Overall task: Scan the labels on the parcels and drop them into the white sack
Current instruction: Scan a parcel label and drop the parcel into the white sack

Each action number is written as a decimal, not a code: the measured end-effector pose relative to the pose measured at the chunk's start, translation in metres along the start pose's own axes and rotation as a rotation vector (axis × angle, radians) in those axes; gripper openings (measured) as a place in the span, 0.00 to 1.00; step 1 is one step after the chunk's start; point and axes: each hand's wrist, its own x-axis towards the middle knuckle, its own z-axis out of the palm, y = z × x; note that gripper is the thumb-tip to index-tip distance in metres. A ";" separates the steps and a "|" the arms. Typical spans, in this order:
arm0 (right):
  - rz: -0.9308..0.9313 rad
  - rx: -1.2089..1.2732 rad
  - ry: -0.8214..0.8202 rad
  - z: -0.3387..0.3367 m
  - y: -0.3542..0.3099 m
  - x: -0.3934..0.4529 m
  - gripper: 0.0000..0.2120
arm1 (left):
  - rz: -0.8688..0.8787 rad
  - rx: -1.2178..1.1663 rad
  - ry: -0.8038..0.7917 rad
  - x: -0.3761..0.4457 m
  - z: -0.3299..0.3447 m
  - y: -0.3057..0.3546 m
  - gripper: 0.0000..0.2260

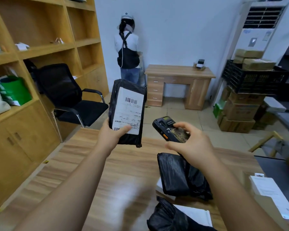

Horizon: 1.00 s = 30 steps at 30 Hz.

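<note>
My left hand (pixel 111 134) grips the lower end of a black plastic parcel (pixel 117 104) and holds it upright above the wooden table (pixel 83 164). Its white label with barcodes (pixel 128 110) faces me. To the right, my right hand (pixel 190 142) holds a black handheld scanner (pixel 170 129), its head pointing up and left toward the parcel. Two more black parcels lie on the table: one (pixel 177 174) below my right wrist, one (pixel 168 217) with a white label at the bottom edge. No white sack is visible.
Wooden shelving (pixel 40 47) fills the left side, with a black office chair (pixel 70 97) in front. A person (pixel 128 52) stands facing the far wall beside a small desk (pixel 178 84). Stacked cartons and a black crate (pixel 254 80) stand at right. A white-labelled box (pixel 270 194) lies at the table's right.
</note>
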 end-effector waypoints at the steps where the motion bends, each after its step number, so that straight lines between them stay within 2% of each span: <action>1: -0.005 -0.022 0.039 0.003 0.002 0.000 0.30 | -0.008 0.021 -0.053 0.005 0.000 0.001 0.21; 5: 0.035 -0.095 0.203 0.005 0.023 -0.012 0.30 | -0.070 0.063 -0.308 0.016 0.016 -0.001 0.21; 11: 0.237 -0.173 0.454 -0.031 0.072 -0.076 0.29 | -0.203 -0.098 -0.768 -0.019 0.106 -0.010 0.14; 15: 0.371 -0.211 0.626 -0.078 0.087 -0.142 0.28 | -0.257 -0.211 -0.928 -0.066 0.175 0.002 0.11; 18: 0.466 -0.195 0.789 -0.112 0.095 -0.201 0.27 | -0.296 -0.255 -1.057 -0.109 0.218 0.023 0.18; 21: 0.542 -0.208 0.962 -0.138 0.101 -0.265 0.29 | -0.286 -0.273 -1.168 -0.162 0.253 0.047 0.11; 23: 0.589 -0.214 1.062 -0.151 0.105 -0.310 0.28 | -0.274 -0.272 -1.232 -0.202 0.269 0.060 0.11; 27: 0.658 -0.213 1.219 -0.167 0.109 -0.404 0.27 | -0.260 -0.249 -1.359 -0.287 0.289 0.079 0.24; 30: 0.690 -0.215 1.313 -0.173 0.107 -0.477 0.27 | -0.262 -0.203 -1.436 -0.360 0.298 0.088 0.16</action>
